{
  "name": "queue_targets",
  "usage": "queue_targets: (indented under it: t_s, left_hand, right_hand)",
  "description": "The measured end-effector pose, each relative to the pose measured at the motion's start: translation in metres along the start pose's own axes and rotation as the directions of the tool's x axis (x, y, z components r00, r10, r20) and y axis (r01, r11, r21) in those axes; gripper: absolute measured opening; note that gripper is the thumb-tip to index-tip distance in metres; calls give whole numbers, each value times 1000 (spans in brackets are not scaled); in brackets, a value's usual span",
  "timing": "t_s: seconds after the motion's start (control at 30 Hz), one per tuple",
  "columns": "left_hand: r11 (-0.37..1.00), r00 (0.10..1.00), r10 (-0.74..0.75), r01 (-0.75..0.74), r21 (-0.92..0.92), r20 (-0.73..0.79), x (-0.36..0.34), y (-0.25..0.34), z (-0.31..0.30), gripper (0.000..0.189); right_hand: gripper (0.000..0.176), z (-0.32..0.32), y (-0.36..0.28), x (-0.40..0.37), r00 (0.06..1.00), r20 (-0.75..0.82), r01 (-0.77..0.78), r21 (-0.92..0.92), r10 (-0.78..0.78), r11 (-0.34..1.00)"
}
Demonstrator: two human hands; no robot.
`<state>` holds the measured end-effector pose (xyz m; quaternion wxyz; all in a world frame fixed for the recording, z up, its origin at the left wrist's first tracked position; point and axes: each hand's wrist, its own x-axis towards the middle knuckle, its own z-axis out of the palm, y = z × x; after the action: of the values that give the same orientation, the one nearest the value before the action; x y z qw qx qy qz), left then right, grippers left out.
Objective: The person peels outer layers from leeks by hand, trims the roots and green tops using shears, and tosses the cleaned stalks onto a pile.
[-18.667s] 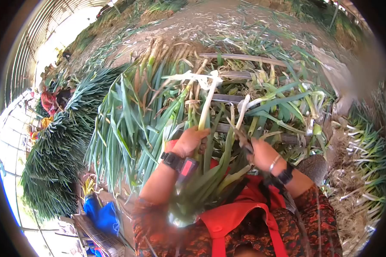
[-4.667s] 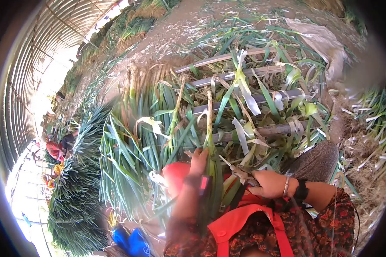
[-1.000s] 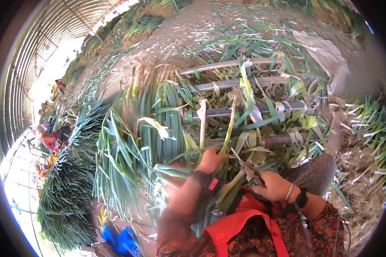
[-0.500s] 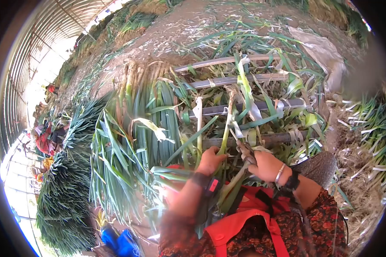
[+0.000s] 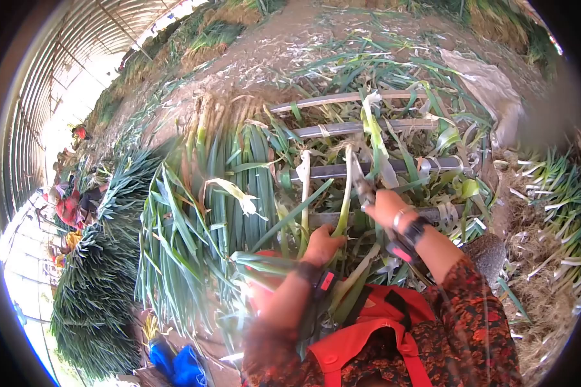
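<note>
My left hand [image 5: 323,246] is closed around a green onion [image 5: 346,193], whose pale stalk points away from me, its root end uppermost. My right hand [image 5: 388,209] grips a slim grey-brown tool [image 5: 363,184], its tip beside the upper part of that stalk; I cannot tell the tool's exact kind. Just left of the held stalk, another pale onion stalk [image 5: 305,187] lies over the bars. A thick row of green onions [image 5: 226,168] spreads to the left of my left hand, roots toward the far side.
Grey metal bars [image 5: 387,168] cross in front of me over stripped leaves. At the left stands a large green onion pile [image 5: 100,303], with a person in red [image 5: 68,209] beyond it. More onions [image 5: 561,213] lie at the right, near a pale plastic sheet [image 5: 487,87].
My right hand has moved forward, bringing the tool alongside the stalk's upper end. The held stalk's brownish upper part now looks paler and cleaner. My left hand has stayed nearly in place.
</note>
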<state>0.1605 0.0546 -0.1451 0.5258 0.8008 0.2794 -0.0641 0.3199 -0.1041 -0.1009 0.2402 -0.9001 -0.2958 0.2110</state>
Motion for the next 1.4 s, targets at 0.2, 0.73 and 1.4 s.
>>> queue_targets:
  t_s: [0.2,0.73,1.4]
  left_hand:
    - [995,1000,15,-18,-102,-24,7,-10,-4,49]
    - [723,978,129,21,690,-166,-28,8,-43,29]
    - [741,952,53,166,651,-302,-3,0,-22,45]
  right_hand:
    - [38,-32,-13,-150,912,196,286,326,-360,901]
    - [34,1,-36,-82,957,191,214,40,-218,976]
    - [34,49,-86,15,941,237,287,-186,-241,940]
